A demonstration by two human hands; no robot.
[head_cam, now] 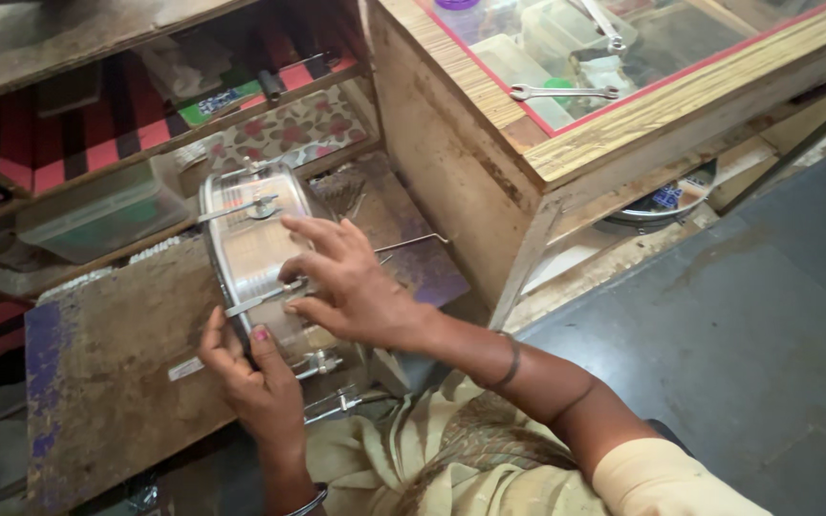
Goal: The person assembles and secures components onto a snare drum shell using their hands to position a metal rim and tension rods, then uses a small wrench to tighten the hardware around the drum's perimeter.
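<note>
Worn workbench [117,382]: both hands on (upright) metal casing [252,250]

A repair workshop: scarred wooden workbench [117,373], spanners [564,92] on a glass-topped counter [623,124] (cluttered shelves behind)

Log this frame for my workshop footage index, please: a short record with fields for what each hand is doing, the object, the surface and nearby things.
object: oval metal container standing on edge, a thin metal rod across its face
left hand: grips the container's lower rim
right hand: fingers spread on the container's face, at the rod
surface: worn wooden workbench
nearby: wooden counter with glass top; spanner on the glass; clear plastic box behind the bench
</note>
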